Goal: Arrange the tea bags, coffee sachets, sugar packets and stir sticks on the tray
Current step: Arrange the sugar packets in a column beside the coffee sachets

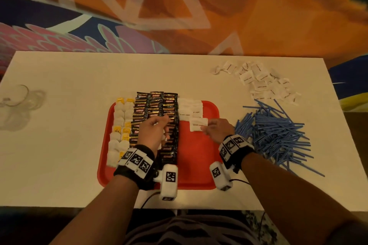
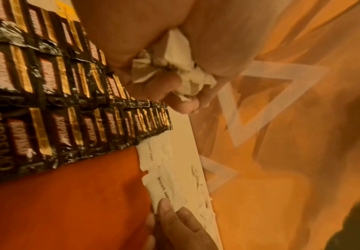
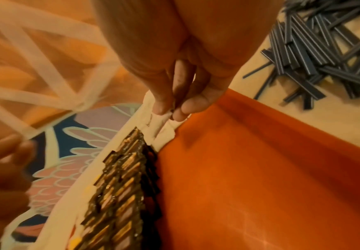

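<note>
A red tray holds tea bags at its left, dark coffee sachets in the middle and white sugar packets at its far right part. My left hand hovers over the coffee sachets and grips a crumpled bunch of sugar packets. My right hand pinches one brown sugar packet by its right edge, low over the tray just below the sugar row. In the right wrist view the thumb and fingers squeeze that packet.
Loose sugar packets lie heaped at the table's far right. A big pile of blue stir sticks lies right of the tray. A clear glass stands at the table's left edge. The tray's right half is bare red.
</note>
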Available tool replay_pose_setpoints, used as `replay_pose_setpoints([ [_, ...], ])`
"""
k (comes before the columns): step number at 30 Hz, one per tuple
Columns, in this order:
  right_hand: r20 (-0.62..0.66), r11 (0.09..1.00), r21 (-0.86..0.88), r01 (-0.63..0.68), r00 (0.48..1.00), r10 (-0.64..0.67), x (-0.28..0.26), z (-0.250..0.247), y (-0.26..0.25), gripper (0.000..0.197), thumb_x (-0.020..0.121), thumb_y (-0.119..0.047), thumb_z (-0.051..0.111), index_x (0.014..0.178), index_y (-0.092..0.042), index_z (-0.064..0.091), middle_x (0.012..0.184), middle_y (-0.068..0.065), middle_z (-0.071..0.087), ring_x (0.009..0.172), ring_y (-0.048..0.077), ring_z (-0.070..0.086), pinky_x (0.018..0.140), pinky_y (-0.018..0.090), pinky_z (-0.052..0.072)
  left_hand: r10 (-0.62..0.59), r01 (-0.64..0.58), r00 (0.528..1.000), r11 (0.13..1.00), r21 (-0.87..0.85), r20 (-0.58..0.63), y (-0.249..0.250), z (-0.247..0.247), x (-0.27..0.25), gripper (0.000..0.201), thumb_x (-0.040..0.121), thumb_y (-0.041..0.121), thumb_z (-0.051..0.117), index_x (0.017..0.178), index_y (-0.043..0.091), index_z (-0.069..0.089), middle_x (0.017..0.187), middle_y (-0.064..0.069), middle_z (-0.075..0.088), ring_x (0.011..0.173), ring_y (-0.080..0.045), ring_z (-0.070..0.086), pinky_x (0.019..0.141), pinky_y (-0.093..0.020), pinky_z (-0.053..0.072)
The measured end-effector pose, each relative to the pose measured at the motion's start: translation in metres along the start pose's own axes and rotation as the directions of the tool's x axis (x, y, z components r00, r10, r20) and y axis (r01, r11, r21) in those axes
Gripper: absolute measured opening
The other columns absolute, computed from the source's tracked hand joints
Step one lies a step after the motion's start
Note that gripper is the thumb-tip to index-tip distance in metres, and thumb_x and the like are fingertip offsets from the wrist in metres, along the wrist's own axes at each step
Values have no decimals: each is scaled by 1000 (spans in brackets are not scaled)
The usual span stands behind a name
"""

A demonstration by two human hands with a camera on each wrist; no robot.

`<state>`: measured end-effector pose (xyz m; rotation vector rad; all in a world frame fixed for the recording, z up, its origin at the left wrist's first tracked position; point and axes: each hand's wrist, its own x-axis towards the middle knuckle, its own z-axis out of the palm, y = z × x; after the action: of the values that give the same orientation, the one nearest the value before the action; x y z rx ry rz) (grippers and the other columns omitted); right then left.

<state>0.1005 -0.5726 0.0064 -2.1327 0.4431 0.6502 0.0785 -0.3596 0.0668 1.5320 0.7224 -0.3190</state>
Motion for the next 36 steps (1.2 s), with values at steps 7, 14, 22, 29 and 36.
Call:
replay_pose_setpoints([
  [7, -49, 997, 42, -61, 997, 63, 41, 16, -9, 17, 85, -39, 71, 92, -24, 72, 95, -3, 74, 91, 16, 69, 88, 30, 53, -41, 42, 997, 999, 14, -67, -14, -27, 5, 20, 97, 30, 62, 85, 15, 68, 61, 2, 56, 42, -10, 48, 42, -23, 33],
  [14, -138, 986, -90, -142, 982, 129, 60, 27, -15, 29, 85, -36, 73, 107, -17, 70, 106, 3, 69, 90, 19, 60, 81, 23, 46, -59, 60, 996, 998, 17, -69, -16, -40, 4, 20, 99, 30, 59, 87, 15, 67, 62, 2, 56, 45, -10, 50, 41, -22, 34],
  [22, -285, 998, 40, -52, 957, 62, 56, 35, -11, 30, 82, -22, 77, 102, -20, 53, 102, 4, 64, 90, 22, 61, 74, 28, 47, -68, 68, 995, 998, 0, -72, -21, -44, 5, 20, 98, 30, 60, 87, 15, 67, 64, 1, 56, 46, -9, 51, 43, -23, 35],
  [29, -111, 923, -308, 232, 954, -277, 55, 44, -17, 20, 89, -9, 63, 103, -21, 58, 106, 0, 46, 90, 13, 47, 78, 25, 42, -77, 76, 994, 997, -17, -77, -25, -47, 6, 20, 97, 30, 61, 87, 14, 66, 64, 0, 55, 45, -10, 51, 45, -25, 34],
  [36, -70, 909, -325, 262, 952, -299, 47, 37, -19, 26, 88, -10, 63, 110, -24, 61, 108, -4, 40, 99, 11, 44, 85, 23, 38, -91, 89, 995, 995, -36, -42, -25, -46, 3, 15, 98, 25, 60, 94, 11, 63, 66, -1, 56, 45, -11, 50, 38, -21, 34],
])
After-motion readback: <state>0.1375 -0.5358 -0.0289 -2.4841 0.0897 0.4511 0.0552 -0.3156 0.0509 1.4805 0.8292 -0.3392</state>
